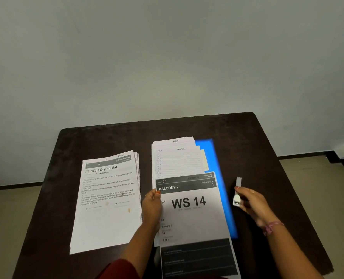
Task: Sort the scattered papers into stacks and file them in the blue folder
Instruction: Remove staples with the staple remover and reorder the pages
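left hand [152, 206] grip flat, pressing the top sheet [195, 214] over the blue folder [217, 178]; right hand [251, 204] grip holds a white clip [236, 199] beside it.

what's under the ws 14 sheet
Under the WS 14 sheet lies a pile of lined papers, showing above its top edge, and beneath them the blue folder, showing along the right side. How many sheets are covered cannot be seen. The left hand rests on its left edge.
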Demonstrator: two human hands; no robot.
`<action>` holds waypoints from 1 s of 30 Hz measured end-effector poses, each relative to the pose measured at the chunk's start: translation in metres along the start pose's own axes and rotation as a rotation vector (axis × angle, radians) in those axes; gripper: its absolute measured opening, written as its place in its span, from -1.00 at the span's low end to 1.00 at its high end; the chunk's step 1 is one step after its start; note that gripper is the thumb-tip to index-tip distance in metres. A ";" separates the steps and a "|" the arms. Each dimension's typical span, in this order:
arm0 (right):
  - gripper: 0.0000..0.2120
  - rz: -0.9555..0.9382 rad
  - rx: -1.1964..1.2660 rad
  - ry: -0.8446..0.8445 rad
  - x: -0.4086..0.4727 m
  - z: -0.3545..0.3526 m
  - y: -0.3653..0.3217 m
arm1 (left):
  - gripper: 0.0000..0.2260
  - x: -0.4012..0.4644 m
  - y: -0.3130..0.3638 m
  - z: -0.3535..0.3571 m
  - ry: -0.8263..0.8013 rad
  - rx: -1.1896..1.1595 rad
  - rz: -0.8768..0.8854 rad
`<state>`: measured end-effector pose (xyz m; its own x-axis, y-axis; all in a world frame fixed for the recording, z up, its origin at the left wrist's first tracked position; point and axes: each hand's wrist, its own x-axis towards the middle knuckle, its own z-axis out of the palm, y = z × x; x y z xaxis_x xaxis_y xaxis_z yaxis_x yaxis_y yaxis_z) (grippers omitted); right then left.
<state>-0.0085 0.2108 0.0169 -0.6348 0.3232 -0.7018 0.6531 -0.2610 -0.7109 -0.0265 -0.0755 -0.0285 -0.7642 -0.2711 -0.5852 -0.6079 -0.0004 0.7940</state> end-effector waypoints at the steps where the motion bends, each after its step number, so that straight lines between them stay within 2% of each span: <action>1: -0.93 0.002 0.114 -0.050 -0.005 0.006 -0.005 | -0.80 -0.002 0.002 0.000 0.000 -0.001 0.004; 4: -0.95 -0.046 0.361 -0.198 -0.011 0.024 -0.014 | -0.81 -0.001 0.000 0.000 0.010 -0.002 0.014; 5: -0.89 -0.067 0.400 -0.253 -0.016 0.033 -0.018 | -0.80 0.000 -0.001 0.000 0.011 0.000 0.016; 8: -0.49 -0.154 0.361 -0.375 -0.018 0.059 -0.020 | -0.80 -0.001 -0.004 0.000 0.014 -0.009 0.023; 9: -0.43 -0.168 0.339 -0.406 -0.019 0.068 -0.021 | -0.82 -0.002 -0.003 0.000 0.012 -0.012 0.026; 15: -0.71 -0.353 -0.104 -0.498 -0.009 0.110 -0.014 | -0.86 -0.008 -0.001 -0.001 0.016 -0.042 0.067; 18: -0.72 -0.440 -0.292 -0.569 -0.007 0.127 -0.014 | -0.86 -0.009 -0.002 0.001 0.028 -0.082 0.085; 23: -0.75 -0.589 -0.646 -0.548 0.004 0.144 -0.022 | -0.88 -0.012 -0.001 0.001 0.061 -0.144 0.094; 30: -0.71 -0.582 -0.977 -0.702 0.019 0.164 -0.048 | -0.89 -0.009 -0.007 0.000 0.077 -0.144 0.101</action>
<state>-0.1198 0.0808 0.0302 -0.8041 -0.4456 -0.3936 0.0552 0.6033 -0.7956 -0.0158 -0.0736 -0.0288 -0.7979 -0.3496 -0.4912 -0.4874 -0.1053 0.8668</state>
